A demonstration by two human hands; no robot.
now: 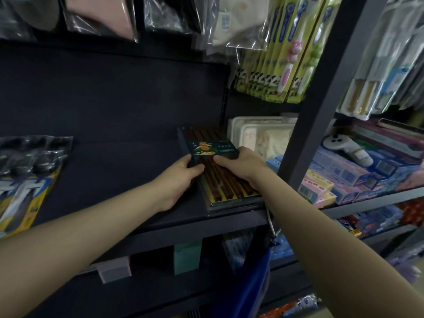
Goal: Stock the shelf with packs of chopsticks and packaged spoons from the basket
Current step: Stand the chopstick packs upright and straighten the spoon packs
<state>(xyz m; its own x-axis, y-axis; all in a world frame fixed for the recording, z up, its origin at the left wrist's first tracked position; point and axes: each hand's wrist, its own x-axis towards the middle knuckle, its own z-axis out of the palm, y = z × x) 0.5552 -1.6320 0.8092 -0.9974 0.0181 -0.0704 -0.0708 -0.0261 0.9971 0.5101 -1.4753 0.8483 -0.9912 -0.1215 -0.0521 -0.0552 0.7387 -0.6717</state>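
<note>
A flat pack of dark brown chopsticks (220,166) with a teal label lies on top of a small stack of similar packs at the right end of the dark shelf (114,157). My left hand (181,177) grips the pack's left edge, thumb on top. My right hand (241,164) holds its right side, fingers curled over the top. Packaged spoons (25,171) in clear plastic on yellow cards lie at the shelf's left end. A blue basket (250,283) hangs below my right forearm, mostly hidden.
A grey upright post (321,99) bounds the shelf on the right. White trays (261,131) sit behind the stack. Green toothbrush packs (282,53) hang above. Boxed goods (358,175) fill the neighbouring shelf. The shelf's dark middle lies between the spoons and the chopsticks.
</note>
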